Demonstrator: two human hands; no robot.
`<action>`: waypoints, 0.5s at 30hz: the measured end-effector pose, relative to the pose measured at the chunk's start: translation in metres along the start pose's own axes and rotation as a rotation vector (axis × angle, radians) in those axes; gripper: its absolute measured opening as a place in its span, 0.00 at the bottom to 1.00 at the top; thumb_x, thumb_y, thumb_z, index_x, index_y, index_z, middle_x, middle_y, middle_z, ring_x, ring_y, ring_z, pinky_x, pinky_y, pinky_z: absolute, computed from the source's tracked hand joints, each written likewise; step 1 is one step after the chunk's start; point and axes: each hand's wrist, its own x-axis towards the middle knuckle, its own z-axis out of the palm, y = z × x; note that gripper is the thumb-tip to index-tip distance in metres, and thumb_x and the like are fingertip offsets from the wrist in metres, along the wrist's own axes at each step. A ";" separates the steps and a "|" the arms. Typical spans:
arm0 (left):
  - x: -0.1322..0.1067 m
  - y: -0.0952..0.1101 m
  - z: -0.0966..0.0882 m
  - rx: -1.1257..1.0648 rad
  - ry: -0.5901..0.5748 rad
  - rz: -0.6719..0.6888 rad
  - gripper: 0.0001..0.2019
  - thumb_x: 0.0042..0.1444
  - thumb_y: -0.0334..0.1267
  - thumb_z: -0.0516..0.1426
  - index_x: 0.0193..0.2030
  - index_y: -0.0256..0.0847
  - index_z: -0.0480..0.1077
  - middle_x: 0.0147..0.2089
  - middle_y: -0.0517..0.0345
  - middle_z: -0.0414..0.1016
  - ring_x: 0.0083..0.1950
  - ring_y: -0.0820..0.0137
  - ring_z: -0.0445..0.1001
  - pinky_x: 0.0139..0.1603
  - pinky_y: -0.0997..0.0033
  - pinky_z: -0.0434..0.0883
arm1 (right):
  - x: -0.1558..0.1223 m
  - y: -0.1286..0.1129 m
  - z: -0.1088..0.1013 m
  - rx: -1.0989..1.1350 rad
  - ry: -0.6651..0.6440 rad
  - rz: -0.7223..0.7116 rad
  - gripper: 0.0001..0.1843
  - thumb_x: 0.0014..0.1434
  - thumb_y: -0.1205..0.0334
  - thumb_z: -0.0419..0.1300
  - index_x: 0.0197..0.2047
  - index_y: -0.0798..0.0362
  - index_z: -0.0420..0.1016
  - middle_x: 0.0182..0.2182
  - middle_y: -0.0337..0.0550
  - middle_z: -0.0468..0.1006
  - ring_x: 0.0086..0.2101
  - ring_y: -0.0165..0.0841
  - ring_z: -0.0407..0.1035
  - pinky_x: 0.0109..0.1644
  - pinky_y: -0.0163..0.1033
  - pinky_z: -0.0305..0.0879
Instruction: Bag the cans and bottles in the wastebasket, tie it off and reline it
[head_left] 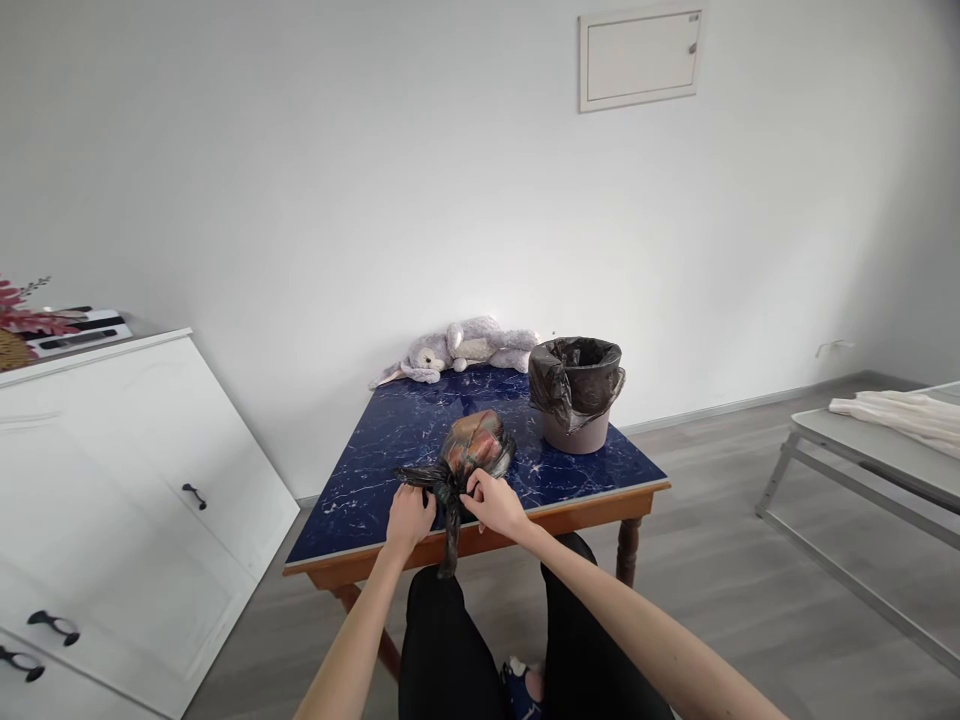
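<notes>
A filled, see-through dark plastic bag (pixel 480 445) lies on the blue marbled table (pixel 375 450) near its front edge. Its neck is twisted into dark tails that point toward me and hang over the edge. My left hand (pixel 409 518) is closed on the left tail of the bag's neck. My right hand (pixel 493 503) pinches the neck just right of it, fingers bent. Both hands rest at the table's front edge, close together.
A grey bin (pixel 576 425) lined with a black bag stands at the table's right. A grey plush toy (pixel 465 348) lies at the back by the wall. A white cabinet (pixel 112 480) stands left; a grey bench with white cloth (pixel 907 415) right.
</notes>
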 end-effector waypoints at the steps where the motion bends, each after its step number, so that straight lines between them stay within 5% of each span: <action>1: 0.000 0.000 -0.001 -0.007 -0.002 -0.001 0.13 0.71 0.44 0.58 0.55 0.38 0.75 0.55 0.48 0.79 0.56 0.59 0.79 0.61 0.49 0.75 | -0.001 0.002 -0.001 0.006 0.018 -0.009 0.05 0.72 0.57 0.58 0.44 0.48 0.67 0.22 0.30 0.77 0.22 0.30 0.73 0.33 0.32 0.63; 7: -0.001 0.009 -0.014 -0.098 0.009 0.070 0.15 0.73 0.41 0.50 0.54 0.41 0.77 0.52 0.44 0.81 0.58 0.55 0.79 0.60 0.52 0.75 | -0.002 0.011 -0.014 -0.008 0.156 -0.061 0.07 0.72 0.54 0.54 0.44 0.47 0.65 0.29 0.35 0.78 0.31 0.35 0.75 0.34 0.34 0.61; 11: 0.006 0.038 -0.028 -0.166 0.059 0.183 0.18 0.72 0.38 0.48 0.62 0.45 0.72 0.63 0.44 0.74 0.67 0.54 0.72 0.66 0.53 0.71 | -0.003 0.013 -0.027 -0.052 0.158 -0.076 0.08 0.72 0.53 0.53 0.44 0.47 0.66 0.30 0.35 0.78 0.31 0.35 0.75 0.35 0.34 0.60; 15: 0.015 0.071 -0.038 -0.190 0.042 0.303 0.15 0.70 0.41 0.54 0.60 0.48 0.73 0.61 0.46 0.73 0.63 0.54 0.73 0.65 0.53 0.71 | -0.004 0.016 -0.037 -0.136 0.096 -0.040 0.06 0.69 0.57 0.57 0.47 0.47 0.67 0.31 0.36 0.81 0.34 0.35 0.77 0.35 0.34 0.58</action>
